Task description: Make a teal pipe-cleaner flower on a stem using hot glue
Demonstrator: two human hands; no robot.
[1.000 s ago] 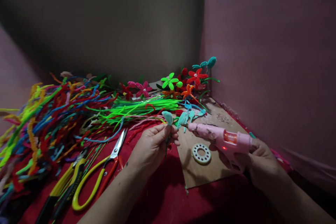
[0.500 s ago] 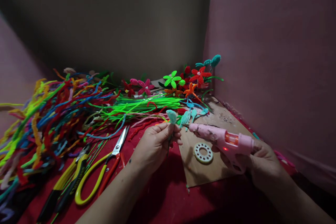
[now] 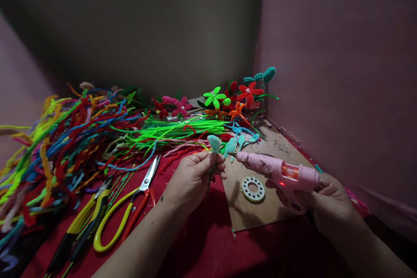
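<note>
Mint pipe-cleaner bud (image 3: 213,143) just above left fingers (image 3: 206,163), base pinched between them. Right fingers (image 3: 309,200) wrapped around pink glue gun (image 3: 270,166), tip near left fingers. Perforated ring (image 3: 246,191) on cardboard (image 3: 239,219), between both sets.

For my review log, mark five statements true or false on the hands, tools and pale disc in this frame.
1. The right hand holds a pink glue gun. True.
2. The left hand holds the scissors. False: it pinches a pale teal fuzzy piece.
3. A pale disc rests on the brown board. True.
4. The pliers lie right of the scissors. False: they lie left of them.
5. A red light glows on the pink glue gun. True.
</note>
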